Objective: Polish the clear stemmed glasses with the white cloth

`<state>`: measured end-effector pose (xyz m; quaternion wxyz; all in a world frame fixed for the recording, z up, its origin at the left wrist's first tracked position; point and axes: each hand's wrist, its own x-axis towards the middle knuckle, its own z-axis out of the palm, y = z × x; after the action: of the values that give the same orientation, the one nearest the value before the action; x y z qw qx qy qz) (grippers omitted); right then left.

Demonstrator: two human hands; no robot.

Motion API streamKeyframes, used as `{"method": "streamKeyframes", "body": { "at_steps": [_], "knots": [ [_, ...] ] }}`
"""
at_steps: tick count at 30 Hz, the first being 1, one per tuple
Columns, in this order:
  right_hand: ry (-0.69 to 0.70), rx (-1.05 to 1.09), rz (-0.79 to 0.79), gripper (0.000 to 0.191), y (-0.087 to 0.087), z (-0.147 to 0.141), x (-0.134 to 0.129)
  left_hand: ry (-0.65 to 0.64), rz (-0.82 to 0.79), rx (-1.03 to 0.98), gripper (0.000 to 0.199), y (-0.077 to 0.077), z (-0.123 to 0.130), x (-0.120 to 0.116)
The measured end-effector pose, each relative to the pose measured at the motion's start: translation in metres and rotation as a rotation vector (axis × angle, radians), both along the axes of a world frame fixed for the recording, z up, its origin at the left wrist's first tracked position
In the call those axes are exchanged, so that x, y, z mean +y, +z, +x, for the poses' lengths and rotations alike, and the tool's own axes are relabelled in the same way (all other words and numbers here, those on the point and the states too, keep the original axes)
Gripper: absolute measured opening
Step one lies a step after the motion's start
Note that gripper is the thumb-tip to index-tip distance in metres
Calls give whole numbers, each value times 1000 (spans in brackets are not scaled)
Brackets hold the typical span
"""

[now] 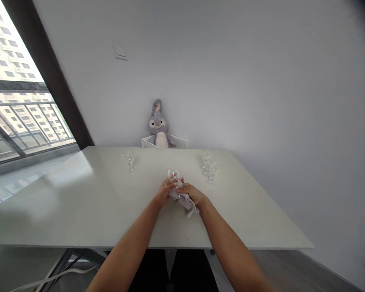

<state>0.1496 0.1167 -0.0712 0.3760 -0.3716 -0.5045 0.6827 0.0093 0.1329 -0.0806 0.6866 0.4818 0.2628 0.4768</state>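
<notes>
My left hand (163, 191) grips a clear wine glass (172, 175) above the middle of the white table (79, 202). My right hand (195, 194) holds a grey cloth (186, 202) pressed against the lower part of that glass, and the cloth's loose end hangs toward the table. Both hands meet around the glass. Its stem is hidden by the cloth and my fingers.
One empty wine glass (129, 159) stands at the far left of the table. Two or three more glasses (209, 164) stand together at the far right. A grey plush toy (158, 125) sits in a white basket (178, 142) behind the table against the wall. A window is at left.
</notes>
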Motion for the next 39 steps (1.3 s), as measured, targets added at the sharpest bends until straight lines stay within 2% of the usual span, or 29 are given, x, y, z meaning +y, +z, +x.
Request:
{"method": "streamKeyframes", "body": {
  "at_steps": [2,5,8,11,14,18,21,24,26,28,31,34,36,39],
  "knots": [
    [-25,-352,157,24,1,1,2,57,-5,34,66,-1,-2,3],
    [-165,-845,370,20,1,-2,2,192,46,138,65,-4,-3,9],
    [-307,-1107,508,22,-2,-8,0,271,130,219,63,-6,-2,11],
    [-432,-1298,740,23,-3,-12,-3,302,138,154,60,-4,-1,10],
    [-537,-1251,875,22,-4,-13,-4,354,96,16,57,-1,0,8],
    [-650,-1004,862,34,-11,-13,2,413,82,-51,54,1,-1,7],
    [-671,-816,739,42,-16,-12,8,455,86,-60,56,2,0,6],
    [-693,-680,513,39,-17,-11,11,496,87,-86,57,4,1,3],
    [-659,-620,401,34,-18,-12,9,531,94,-125,57,7,1,2],
    [-596,-595,369,31,-18,-16,3,570,108,-162,57,10,0,2],
    [-400,-653,400,30,-16,-19,-13,627,141,-196,57,17,-6,2],
    [-188,-828,505,32,-3,-12,-33,673,201,-195,56,27,-16,1],
    [-223,-979,597,34,11,-4,-45,681,243,-168,54,35,-22,-3],
    [-466,-1094,706,30,31,6,-56,666,304,-94,53,45,-21,-15]
  ]
}}
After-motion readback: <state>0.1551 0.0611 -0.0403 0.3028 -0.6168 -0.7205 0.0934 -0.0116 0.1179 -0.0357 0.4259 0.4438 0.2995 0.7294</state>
